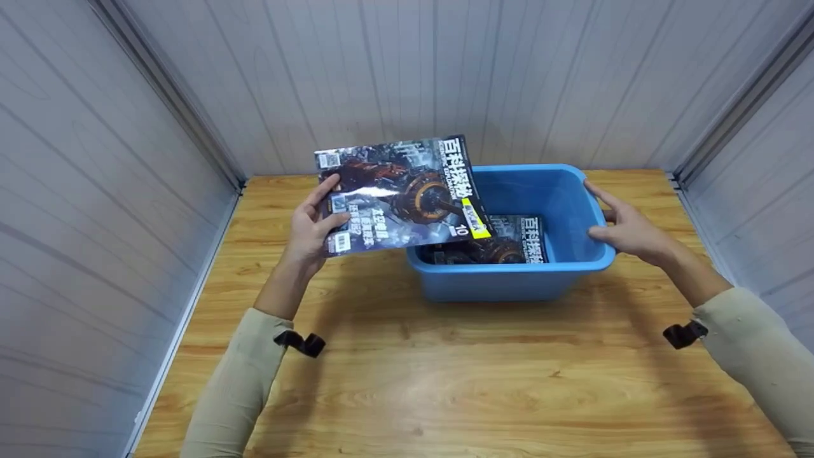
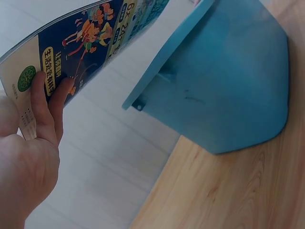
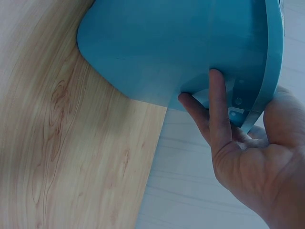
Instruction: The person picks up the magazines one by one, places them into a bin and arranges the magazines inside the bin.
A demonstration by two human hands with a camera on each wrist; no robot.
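Left hand (image 1: 310, 227) pinches the glossy dark-covered magazine (image 1: 402, 194) at its left edge, thumb on the cover and fingers (image 2: 44, 107) curled under the back page. Right hand (image 1: 626, 230) clasps the right rim of the blue rectangular plastic tub (image 1: 575, 261), fingers (image 3: 217, 112) hooked below the lip and thumb over the top. The magazine sits left of centre in the head view, held clear of the table and tilted, its right corner overlapping the tub's left rim. A second, similar magazine (image 1: 509, 240) lies flat on the tub floor, at frame centre.

For a clean handling of this step, the judgement is as follows: keep the tub steadied at the rim so it cannot slide on the light wooden tabletop (image 1: 445, 381); level the held magazine before its free corner passes the rim; support the floppy unsupported half, since a one-edge grip lets it sag and catch on the tub wall.
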